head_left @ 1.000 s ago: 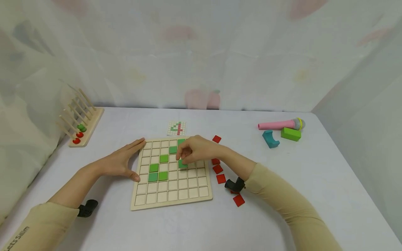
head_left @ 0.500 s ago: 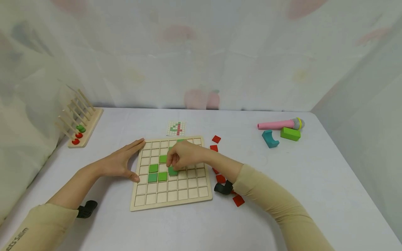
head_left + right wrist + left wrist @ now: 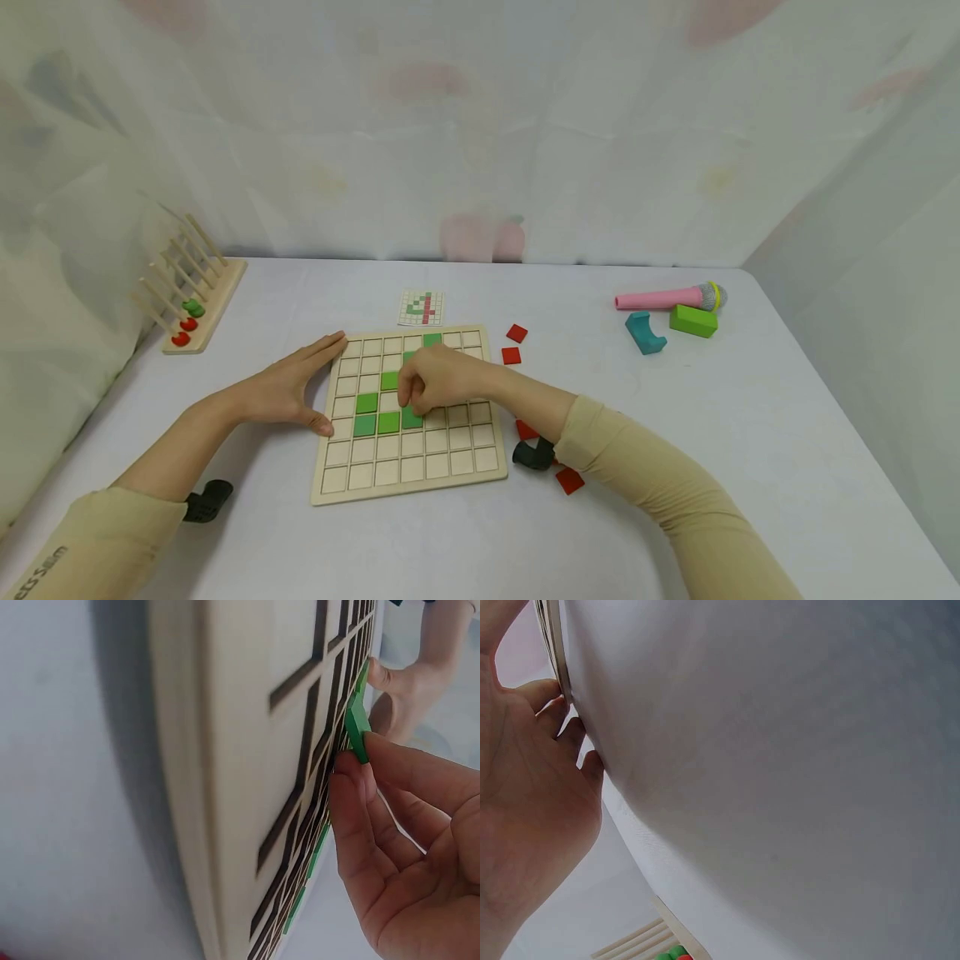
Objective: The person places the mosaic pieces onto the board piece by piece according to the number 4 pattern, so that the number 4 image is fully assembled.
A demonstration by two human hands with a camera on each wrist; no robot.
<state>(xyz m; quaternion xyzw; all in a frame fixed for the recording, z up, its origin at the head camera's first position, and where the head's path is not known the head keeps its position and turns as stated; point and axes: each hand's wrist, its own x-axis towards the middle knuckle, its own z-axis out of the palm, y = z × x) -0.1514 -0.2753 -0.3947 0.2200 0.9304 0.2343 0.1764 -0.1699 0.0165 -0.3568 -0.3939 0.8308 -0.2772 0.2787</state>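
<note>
- currently, the red tiles [image 3: 570, 481] lie loose to the right of the board, some hidden by the right arm; none can be seen seated, so the red part looks wholly left to do.
- the wooden board [image 3: 387, 472] shows two bare rows on its near side; past them, the seated green tiles [image 3: 367, 403] step up toward the far edge, so the green part appears well along.
- the held green tile [image 3: 412, 418] is at a middle cell, in line with two seated ones; the right wrist view shows it tipped, so it seems not yet flat.
- the right hand [image 3: 447, 377] reaches in over the board from the right, fingers bent down, their tips and the thumb pinching that tile.
- the left hand [image 3: 281, 387] rests along the board's left edge, fingers straight, thumb spread well away from them, clamped on nothing.
- beyond the board, a small card [image 3: 421, 308] bears a green and red figure, too small to match cell by cell.
</note>
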